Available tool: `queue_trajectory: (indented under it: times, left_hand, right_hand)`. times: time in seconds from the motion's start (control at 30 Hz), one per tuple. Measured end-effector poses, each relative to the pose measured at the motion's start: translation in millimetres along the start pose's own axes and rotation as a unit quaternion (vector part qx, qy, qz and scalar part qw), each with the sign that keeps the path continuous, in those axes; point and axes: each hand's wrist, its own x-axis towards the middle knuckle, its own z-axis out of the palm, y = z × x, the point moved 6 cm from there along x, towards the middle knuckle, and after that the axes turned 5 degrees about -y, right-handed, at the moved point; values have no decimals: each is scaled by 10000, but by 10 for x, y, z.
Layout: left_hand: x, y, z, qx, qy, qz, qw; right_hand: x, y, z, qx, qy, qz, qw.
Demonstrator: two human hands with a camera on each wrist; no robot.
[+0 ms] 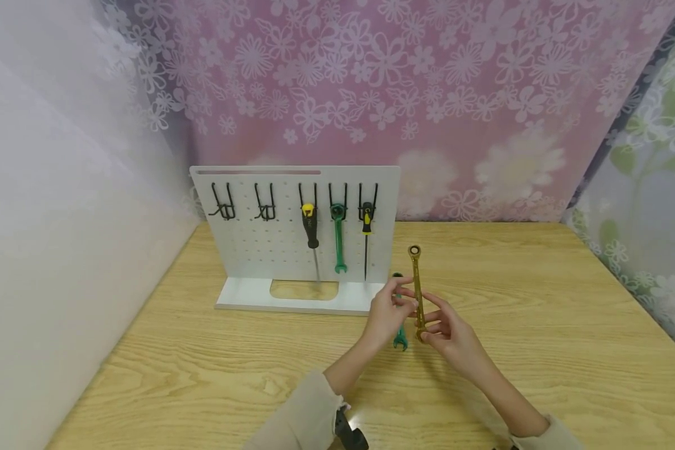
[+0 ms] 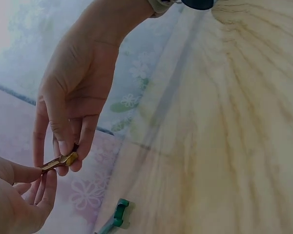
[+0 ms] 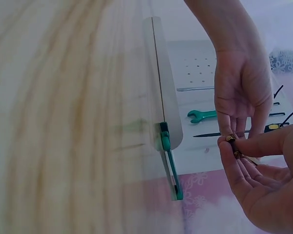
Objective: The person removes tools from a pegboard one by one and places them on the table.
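A gold-coloured combination wrench [image 1: 417, 275] is held upright above the table, its ring end at the top. My left hand [image 1: 387, 315] pinches it around the middle of the shaft. Lower down, my right hand [image 1: 455, 340] grips it near the bottom end with thumb and fingers. In the left wrist view, the left hand [image 2: 14, 200] and the right hand [image 2: 80, 92] meet on the wrench [image 2: 63, 161]. Below the hands a green wrench [image 1: 400, 340] lies on the table, partly hidden by the left hand.
Behind the left hand stands a white pegboard [image 1: 247, 250] with black hooks. From it hang a yellow-and-black screwdriver [image 1: 310, 228], a green wrench [image 1: 339, 244] and a smaller screwdriver [image 1: 367, 222]. Two left hooks [image 1: 222, 209] hold nothing. A flowered cloth [image 1: 371, 81] hangs behind the wooden table [image 1: 540, 350].
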Motion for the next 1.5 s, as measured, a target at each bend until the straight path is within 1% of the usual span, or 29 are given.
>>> queue_trajectory:
  times: [0.13, 0.2, 0.33, 0.5, 0.73, 0.9, 1.07, 1.2, 1.33, 1.5]
  left_hand:
    - [-54, -48, -1, 237, -59, -60, 9997]
    - [-72, -67, -7, 361, -49, -76, 9993]
    - [-96, -96, -11, 533, -19, -96, 9985]
    - [-101, -149, -2, 555, 5, -176, 9983]
    - [-116, -237, 13, 530, -44, -325, 9981]
    - [-105, -302, 16, 531, -65, -345, 9980]
    - [-86, -357, 15, 575, -93, -290, 9979]
    - [-80, -405, 18, 668, -157, -182, 9975]
    - [-78, -464, 27, 713, -246, -169, 9970]
    - [-62, -527, 34, 627, -319, -197, 9973]
  right_hand:
    - [-2, 51, 17, 280, -105, 26, 9996]
    - [-5, 77, 31, 452, -175, 94, 9988]
    - [-8, 117, 49, 608, -219, 232, 9976]
    - [0, 154, 59, 772, -182, 320, 9963]
    - [-19, 245, 89, 1004, -150, 665, 9926]
    - [-28, 297, 98, 1123, -128, 813, 9903]
    - [-29, 336, 100, 1142, -101, 868, 9896]
    - [-32, 376, 106, 1088, -67, 846, 9904]
    - [-38, 416, 126, 1132, -69, 855, 9899]
    - [-45, 457, 146, 1282, -86, 915, 9875]
